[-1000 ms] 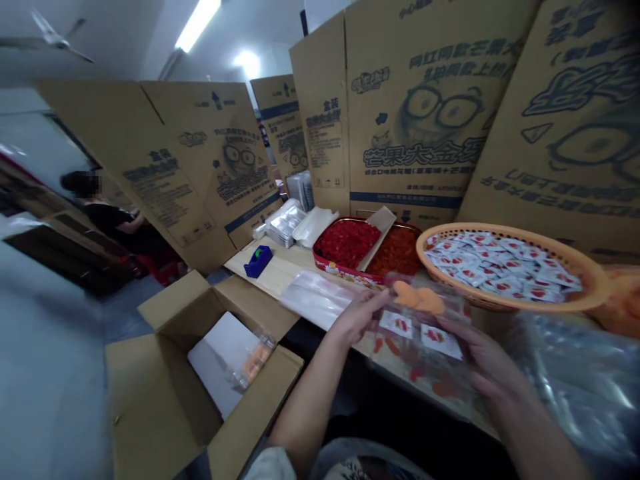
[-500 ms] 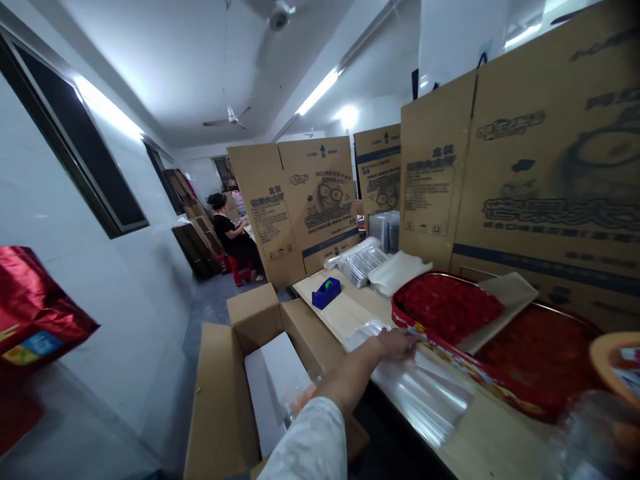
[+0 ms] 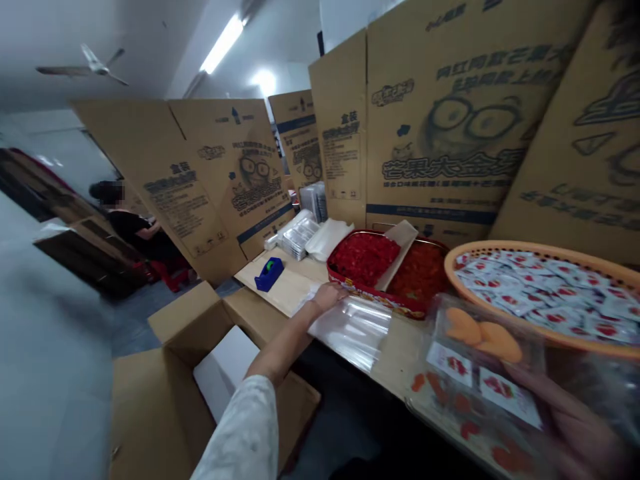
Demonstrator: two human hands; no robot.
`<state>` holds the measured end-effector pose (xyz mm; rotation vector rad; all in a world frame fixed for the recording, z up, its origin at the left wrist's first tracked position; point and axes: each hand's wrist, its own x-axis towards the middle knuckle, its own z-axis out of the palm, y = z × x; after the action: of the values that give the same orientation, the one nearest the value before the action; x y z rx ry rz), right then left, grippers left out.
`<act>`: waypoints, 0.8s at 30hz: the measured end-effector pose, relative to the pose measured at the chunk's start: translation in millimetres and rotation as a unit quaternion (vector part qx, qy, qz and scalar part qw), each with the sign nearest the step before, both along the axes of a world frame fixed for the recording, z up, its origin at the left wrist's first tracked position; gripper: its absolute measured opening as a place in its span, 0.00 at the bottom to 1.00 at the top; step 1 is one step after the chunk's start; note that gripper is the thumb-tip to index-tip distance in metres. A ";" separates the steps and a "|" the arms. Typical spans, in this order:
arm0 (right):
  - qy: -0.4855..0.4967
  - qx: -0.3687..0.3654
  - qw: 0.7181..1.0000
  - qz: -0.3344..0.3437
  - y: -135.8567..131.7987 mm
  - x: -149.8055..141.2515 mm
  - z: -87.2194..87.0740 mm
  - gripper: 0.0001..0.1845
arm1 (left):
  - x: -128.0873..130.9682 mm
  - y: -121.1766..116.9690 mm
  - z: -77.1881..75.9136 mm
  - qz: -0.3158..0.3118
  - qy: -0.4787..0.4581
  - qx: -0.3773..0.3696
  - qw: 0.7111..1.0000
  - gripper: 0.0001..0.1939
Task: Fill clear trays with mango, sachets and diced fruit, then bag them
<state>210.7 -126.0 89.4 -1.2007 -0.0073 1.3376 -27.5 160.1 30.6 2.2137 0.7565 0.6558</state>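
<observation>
My left hand (image 3: 330,295) reaches over the table, its fingers bent onto the far edge of the clear plastic bags (image 3: 357,330). The fingertips are small and partly hidden. At the lower right, my right hand (image 3: 565,407) is closed on the edge of a clear plastic food tray (image 3: 440,317). Rounded orange pieces (image 3: 483,333) lie in its upper part, and two white printed sachets (image 3: 507,393) below them. Red and orange bits (image 3: 465,403) show through its lower part, blurred. Beyond my left hand is a red-rimmed tin (image 3: 370,293) with red food pieces.
An orange basket (image 3: 450,263) of sachets stands at the right. A blue tape dispenser (image 3: 269,275) and stacked clear trays (image 3: 299,233) lie on the table. An open carton (image 3: 190,313) is below left. Tall cardboard sheets (image 3: 340,133) rise behind; a person (image 3: 135,223) sits far left.
The view has swung right, bringing the sachet basket and the tray in my right hand into clearer sight. My left hand stays at the clear plastic bags.
</observation>
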 end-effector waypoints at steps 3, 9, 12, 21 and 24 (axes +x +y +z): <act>0.023 -0.025 0.999 -0.021 2.6 -6.5 12.1 0.17 | 0.5 -5.1 9.0 0.007 -0.017 -0.001 1.000 0.01; 0.035 -0.011 0.995 -0.094 5.3 -6.1 22.3 0.11 | 2.1 -14.8 41.0 0.058 -0.028 -0.020 0.998 0.04; 0.012 0.006 0.992 -0.123 5.7 -0.5 25.0 0.10 | -1.5 -18.8 57.8 0.081 -0.025 -0.046 0.995 0.10; 0.034 0.041 0.986 -0.160 1.1 9.9 22.1 0.10 | -18.2 -33.1 65.5 0.096 -0.015 -0.102 0.990 0.19; 0.036 0.054 0.989 -0.133 -3.2 9.7 20.1 0.14 | -21.5 -25.6 55.9 0.107 0.018 -0.081 0.991 0.18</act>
<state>220.4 -129.1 109.5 -1.0235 0.1263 1.1310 -49.0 134.5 86.5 2.0188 1.0380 0.6355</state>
